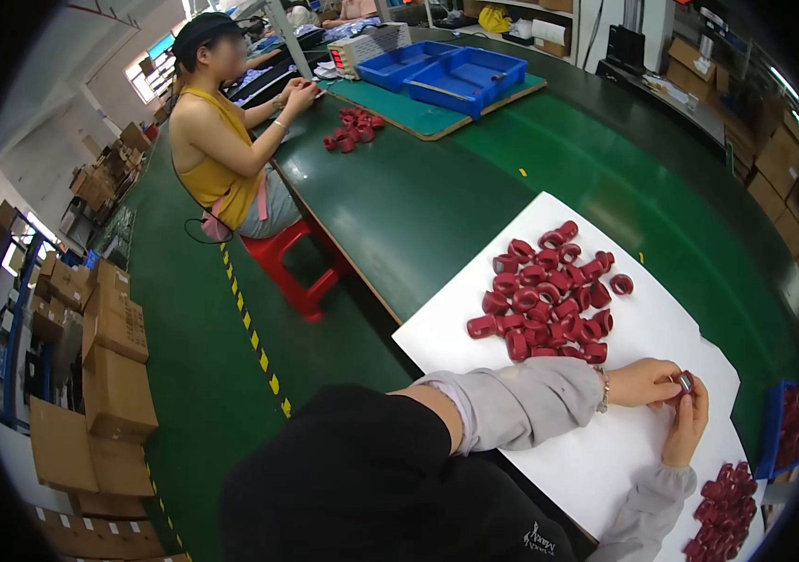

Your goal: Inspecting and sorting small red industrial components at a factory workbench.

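Note:
My left hand (645, 382) reaches across the white sheet (666, 323), its fingers closed on a small dark red part (687, 383) with a silvery patch. From the other side, the fingertips of my right hand (688, 429) pinch the same part. Fingers cover most of it, so its full shape is hidden. Beyond my left forearm lies a heap of dark red, ring-like parts (549, 292), several with round openings showing. A second pile of red parts (723, 510) sits beside my right sleeve, at the sheet's lower right.
A blue bin (783, 431) holding red parts stands at the right. Farther off, blue trays (467, 77) rest on a green mat beside a boxy instrument (368, 49). A co-worker (221, 140) sits on a red stool (298, 272) near another red pile (354, 129). Cardboard boxes (118, 361) line the left.

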The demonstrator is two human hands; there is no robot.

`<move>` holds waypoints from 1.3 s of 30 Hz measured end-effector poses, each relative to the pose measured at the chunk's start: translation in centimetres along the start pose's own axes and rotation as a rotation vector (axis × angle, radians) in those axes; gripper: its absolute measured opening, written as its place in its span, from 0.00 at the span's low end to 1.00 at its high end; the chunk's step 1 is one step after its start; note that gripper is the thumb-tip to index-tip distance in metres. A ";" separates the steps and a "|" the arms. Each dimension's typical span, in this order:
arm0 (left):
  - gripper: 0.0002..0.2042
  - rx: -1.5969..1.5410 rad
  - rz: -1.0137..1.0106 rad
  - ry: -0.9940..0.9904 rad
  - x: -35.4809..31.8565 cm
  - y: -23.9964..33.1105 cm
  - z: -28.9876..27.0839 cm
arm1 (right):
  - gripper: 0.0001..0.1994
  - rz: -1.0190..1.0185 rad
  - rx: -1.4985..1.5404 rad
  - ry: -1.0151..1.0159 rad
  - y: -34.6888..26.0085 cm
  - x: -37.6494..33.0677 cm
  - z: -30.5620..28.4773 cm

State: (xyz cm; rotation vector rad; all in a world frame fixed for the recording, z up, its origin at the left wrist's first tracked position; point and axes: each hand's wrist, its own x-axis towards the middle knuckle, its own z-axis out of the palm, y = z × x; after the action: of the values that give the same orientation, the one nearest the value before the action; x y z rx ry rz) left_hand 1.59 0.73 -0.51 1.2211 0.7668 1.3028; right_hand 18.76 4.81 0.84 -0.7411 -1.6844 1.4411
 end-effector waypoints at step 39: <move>0.17 0.055 -0.156 -0.084 -0.9 1.2 -0.6 | 0.17 -0.006 -0.253 -0.029 -1.3 -0.6 0.7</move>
State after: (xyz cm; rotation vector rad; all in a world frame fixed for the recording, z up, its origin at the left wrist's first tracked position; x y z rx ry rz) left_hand 0.53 -0.23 0.28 1.2272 0.8249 1.1031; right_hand 18.52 3.67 1.97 -0.8543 -1.9119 1.2531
